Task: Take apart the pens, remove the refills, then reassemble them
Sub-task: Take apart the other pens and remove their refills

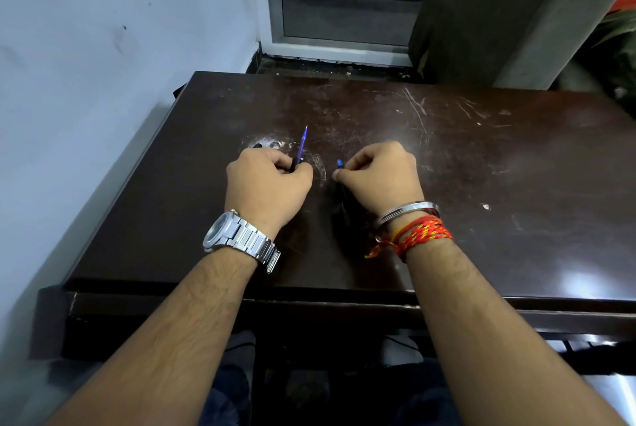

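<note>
Bare forearms reach over the scratched dark table [481, 157], a metal watch [237, 236] on the left wrist. The left hand [268, 185] curls round a dark pen barrel [294, 164], its purple refill [303, 143] pointing away. Just beside it, mid-table, the right hand [382, 174] pinches a dark blue-tipped pen piece [340, 164].

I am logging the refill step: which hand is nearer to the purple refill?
Left. The purple refill sticks out from the grip of the left hand; the right hand is apart, to its right.
</note>
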